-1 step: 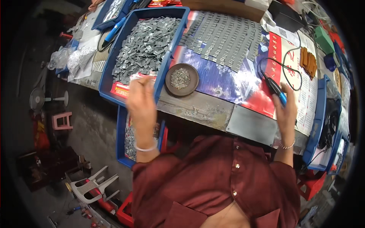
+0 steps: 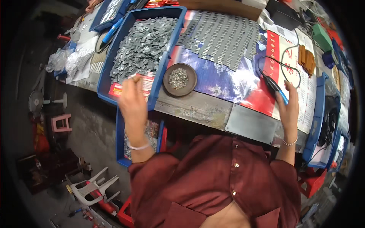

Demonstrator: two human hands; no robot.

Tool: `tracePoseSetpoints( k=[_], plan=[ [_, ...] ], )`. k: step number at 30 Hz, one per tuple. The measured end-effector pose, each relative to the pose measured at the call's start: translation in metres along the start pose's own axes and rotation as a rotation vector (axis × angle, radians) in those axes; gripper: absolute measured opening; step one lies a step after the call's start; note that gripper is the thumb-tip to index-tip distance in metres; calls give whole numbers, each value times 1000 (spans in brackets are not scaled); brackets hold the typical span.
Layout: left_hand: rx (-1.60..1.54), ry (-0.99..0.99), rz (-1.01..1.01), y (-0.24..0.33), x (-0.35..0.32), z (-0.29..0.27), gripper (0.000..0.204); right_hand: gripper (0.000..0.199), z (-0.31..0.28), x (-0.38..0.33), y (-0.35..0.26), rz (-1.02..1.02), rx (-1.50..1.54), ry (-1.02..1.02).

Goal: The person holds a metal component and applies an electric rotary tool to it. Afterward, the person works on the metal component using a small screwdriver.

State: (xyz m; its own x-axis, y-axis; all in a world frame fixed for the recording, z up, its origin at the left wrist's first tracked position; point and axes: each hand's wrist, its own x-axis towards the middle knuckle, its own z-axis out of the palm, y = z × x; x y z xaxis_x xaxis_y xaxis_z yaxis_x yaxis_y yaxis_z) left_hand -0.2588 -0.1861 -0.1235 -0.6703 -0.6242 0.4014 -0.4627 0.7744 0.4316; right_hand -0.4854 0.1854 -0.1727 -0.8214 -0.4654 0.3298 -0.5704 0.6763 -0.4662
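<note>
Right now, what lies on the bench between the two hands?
In the head view, a round brown dish of small metal bits sits between the left hand and the right hand, then glossy printed sheets covering the bench.

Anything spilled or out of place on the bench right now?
Nothing looks spilled. Grey parts stay in the blue tray, the flat pieces lie in rows, and the screws sit in the brown dish.

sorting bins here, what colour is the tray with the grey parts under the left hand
Blue, seen in the head view: the tray by the left hand.
</note>
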Motion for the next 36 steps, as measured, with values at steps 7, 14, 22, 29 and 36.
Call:
tracePoseSetpoints(
  k=[7,14,22,29,36],
  plan=[
    [280,-554,-148,-75,19,26,22,57,-2,-10,52,107,-94,-253],
    [189,-558,-71,-84,13,36,19,56,7,0,45,30,-152,-295],
    [-334,-147,-321,-118,8,13,20,61,9,-2,59,100,-49,-356],
    [-173,-378,122,-105,4,4,14,65,5,6,58,125,-41,-419],
    [272,-574,143,-95,1,-10,7,66,7,14,45,224,-98,-473]
  ],
)
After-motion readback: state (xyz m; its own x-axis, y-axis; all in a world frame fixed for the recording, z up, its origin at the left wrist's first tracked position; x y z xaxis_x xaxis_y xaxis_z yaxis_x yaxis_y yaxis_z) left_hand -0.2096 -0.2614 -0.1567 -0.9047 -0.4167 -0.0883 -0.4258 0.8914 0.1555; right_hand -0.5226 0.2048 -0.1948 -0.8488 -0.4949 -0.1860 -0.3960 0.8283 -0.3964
